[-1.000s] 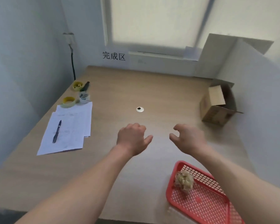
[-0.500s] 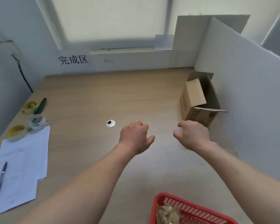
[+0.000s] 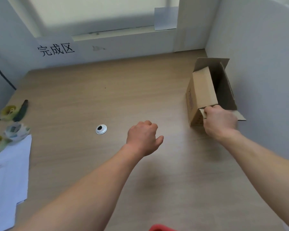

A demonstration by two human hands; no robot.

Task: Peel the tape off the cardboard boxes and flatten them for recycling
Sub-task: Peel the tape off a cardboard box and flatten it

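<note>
Head view: your right hand [image 3: 221, 123] has its fingers curled over the near flap of the open cardboard box [image 3: 201, 95], which stands at the table's [image 3: 107, 97] right edge against the white partition [image 3: 257, 64]. Your left hand [image 3: 143, 138] hovers mid-table, fingers loosely curled, holding nothing. Also present: cable grommet [image 3: 101, 129], tape rolls [image 3: 15, 130], papers [image 3: 8, 177] at left.

Bare table [image 3: 123, 97] mid-span; cardboard box [image 3: 200, 90] crowds right wall [image 3: 260, 64].

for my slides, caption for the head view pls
Right hand grips the open cardboard box; left hand hovers empty over the table.
</note>
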